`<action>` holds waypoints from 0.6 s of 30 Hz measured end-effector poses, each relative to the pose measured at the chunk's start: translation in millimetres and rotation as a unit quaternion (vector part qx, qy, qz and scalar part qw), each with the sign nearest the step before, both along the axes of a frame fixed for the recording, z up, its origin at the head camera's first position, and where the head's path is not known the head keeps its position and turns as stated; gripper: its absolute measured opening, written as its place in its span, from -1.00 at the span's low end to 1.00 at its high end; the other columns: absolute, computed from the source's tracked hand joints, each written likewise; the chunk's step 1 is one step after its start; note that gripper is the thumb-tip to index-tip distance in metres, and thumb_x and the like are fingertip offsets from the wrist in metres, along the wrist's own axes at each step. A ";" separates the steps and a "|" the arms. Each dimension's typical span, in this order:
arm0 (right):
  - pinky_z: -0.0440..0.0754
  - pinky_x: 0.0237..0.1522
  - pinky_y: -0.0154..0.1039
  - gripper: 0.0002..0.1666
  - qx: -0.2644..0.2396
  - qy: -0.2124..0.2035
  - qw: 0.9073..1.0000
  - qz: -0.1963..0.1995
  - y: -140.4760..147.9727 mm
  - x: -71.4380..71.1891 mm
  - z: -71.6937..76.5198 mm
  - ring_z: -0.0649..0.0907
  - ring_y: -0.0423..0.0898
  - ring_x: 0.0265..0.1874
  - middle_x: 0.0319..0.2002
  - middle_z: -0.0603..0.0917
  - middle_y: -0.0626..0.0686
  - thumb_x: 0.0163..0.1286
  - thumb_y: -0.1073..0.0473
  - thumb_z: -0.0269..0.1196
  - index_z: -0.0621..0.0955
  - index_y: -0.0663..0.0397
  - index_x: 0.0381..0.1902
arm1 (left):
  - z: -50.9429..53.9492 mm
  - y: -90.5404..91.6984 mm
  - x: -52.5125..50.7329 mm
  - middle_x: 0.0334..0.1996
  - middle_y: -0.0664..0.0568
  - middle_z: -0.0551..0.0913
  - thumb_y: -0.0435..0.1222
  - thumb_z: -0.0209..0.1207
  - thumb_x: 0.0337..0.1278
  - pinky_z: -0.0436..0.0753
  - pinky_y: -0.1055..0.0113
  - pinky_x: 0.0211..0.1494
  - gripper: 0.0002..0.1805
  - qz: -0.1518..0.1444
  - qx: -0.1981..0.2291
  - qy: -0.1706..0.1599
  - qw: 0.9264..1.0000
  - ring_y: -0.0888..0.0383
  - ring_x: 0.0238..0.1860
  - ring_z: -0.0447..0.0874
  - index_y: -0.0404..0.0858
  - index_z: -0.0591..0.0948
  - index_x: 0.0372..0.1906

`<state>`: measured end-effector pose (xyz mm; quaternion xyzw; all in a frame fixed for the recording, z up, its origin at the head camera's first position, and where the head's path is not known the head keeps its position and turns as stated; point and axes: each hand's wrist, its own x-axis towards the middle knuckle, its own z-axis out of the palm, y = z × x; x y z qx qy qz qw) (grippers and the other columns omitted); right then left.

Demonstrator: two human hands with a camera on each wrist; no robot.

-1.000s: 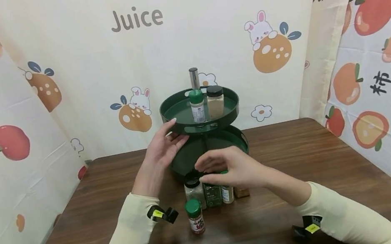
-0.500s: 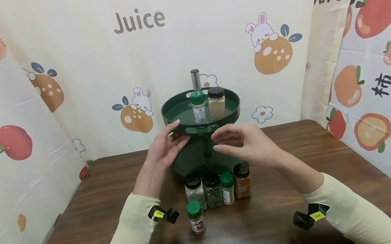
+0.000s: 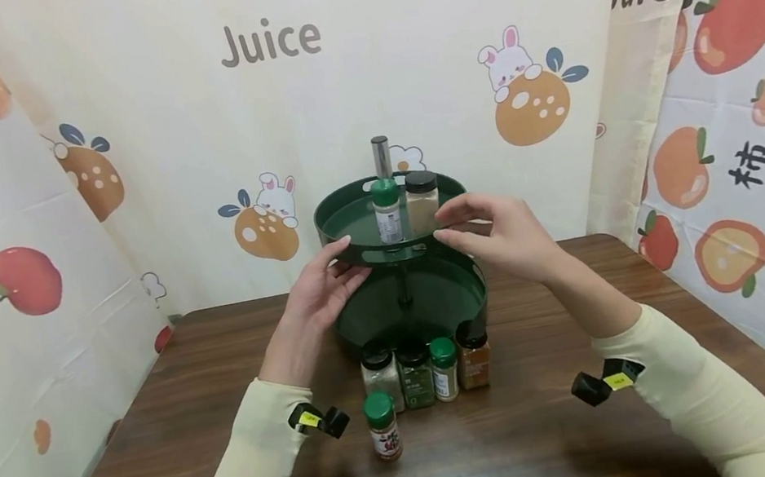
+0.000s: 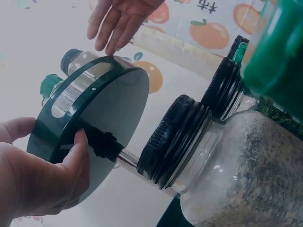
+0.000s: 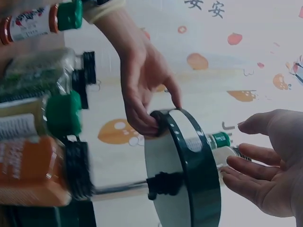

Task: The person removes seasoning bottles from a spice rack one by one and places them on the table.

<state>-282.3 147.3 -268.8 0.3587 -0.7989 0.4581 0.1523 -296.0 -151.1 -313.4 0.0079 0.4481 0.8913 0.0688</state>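
My left hand (image 3: 320, 293) grips the left rim of a dark green two-tier rack's upper tray (image 3: 349, 214), thumb at the outside and fingers underneath. On that tray stand a small green-capped spice jar (image 3: 389, 221) and a black-lidded jar of beige powder (image 3: 424, 207). My right hand (image 3: 502, 241) hovers at the tray's right front edge, close to the black-lidded jar. Its fingers are loosely bent and hold nothing; the right wrist view shows the palm (image 5: 279, 175) apart from the jars. The lower tray (image 3: 393, 311) sits beneath, partly behind the jars in front.
A row of spice jars stands before the rack: one with pale flakes (image 3: 383, 382), one with green herbs (image 3: 417, 382), a green-capped one (image 3: 445, 377) and one with orange powder (image 3: 476, 366). Nearer is another green-capped jar (image 3: 384, 432). A patterned curtain (image 3: 401, 62) backs the wooden table (image 3: 566, 425).
My right hand has risen from above the front jars to the upper tray's right edge, uncovering the jar row. My left hand has kept its grip on the rim.
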 end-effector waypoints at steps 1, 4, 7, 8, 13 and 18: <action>0.66 0.26 -0.01 -0.63 0.000 0.005 1.000 -0.007 0.3 -2.2 2.0 0.73 -0.05 0.09 0.08 0.75 0.08 0.49 0.10 0.41 0.69 0.16 0.15 | -0.4 -0.1 -0.1 0.24 -0.13 0.40 -0.25 0.18 0.56 0.44 0.08 0.51 -0.28 0.001 -0.001 0.001 1.000 -0.03 0.29 0.48 -0.14 0.14 0.64; 0.68 0.24 -0.03 -0.62 0.004 0.012 0.999 -0.035 2.5 -8.8 7.4 0.74 -0.06 0.05 0.03 0.76 0.05 0.46 0.07 0.44 0.69 0.15 0.12 | -1.8 -0.1 -0.8 0.23 -0.13 0.40 -0.24 0.18 0.57 0.46 0.09 0.50 -0.27 0.001 -0.005 0.004 1.000 -0.02 0.28 0.48 -0.16 0.12 0.65; 0.69 0.24 -0.04 -0.58 0.005 0.001 0.998 -0.064 6.1 -16.2 12.2 0.74 -0.06 0.05 0.01 0.76 0.05 0.44 0.03 0.46 0.70 0.15 0.12 | -2.6 -0.1 -1.0 0.23 -0.13 0.41 -0.24 0.18 0.57 0.46 0.09 0.49 -0.28 0.002 -0.005 0.005 1.000 -0.02 0.28 0.49 -0.16 0.14 0.64; 0.69 0.24 -0.04 -0.56 0.007 -0.004 0.997 -0.072 7.3 -19.0 13.9 0.73 -0.05 0.06 0.02 0.76 0.06 0.44 0.02 0.46 0.69 0.16 0.13 | -2.6 0.0 -1.0 0.23 -0.13 0.41 -0.24 0.18 0.57 0.46 0.09 0.49 -0.28 0.001 -0.005 0.007 1.000 -0.02 0.29 0.49 -0.16 0.14 0.63; 0.66 0.28 -0.02 -0.43 0.015 -0.030 0.996 -0.080 8.6 -32.7 21.8 0.70 -0.01 0.16 0.11 0.73 0.11 0.41 -0.08 0.48 0.66 0.14 0.21 | -2.4 0.0 -1.8 0.25 -0.13 0.40 -0.25 0.17 0.57 0.44 0.09 0.50 -0.29 0.000 -0.002 0.015 1.000 -0.02 0.30 0.48 -0.16 0.14 0.64; 0.60 0.35 0.02 -0.30 0.027 -0.045 0.997 -0.060 1.3 -44.8 24.2 0.64 0.05 0.27 0.25 0.65 0.13 0.38 -0.08 0.50 0.58 0.12 0.34 | -3.8 -0.1 -2.4 0.25 -0.13 0.40 -0.24 0.17 0.58 0.44 0.08 0.50 -0.25 -0.001 -0.002 0.017 1.000 -0.02 0.30 0.48 -0.16 0.10 0.67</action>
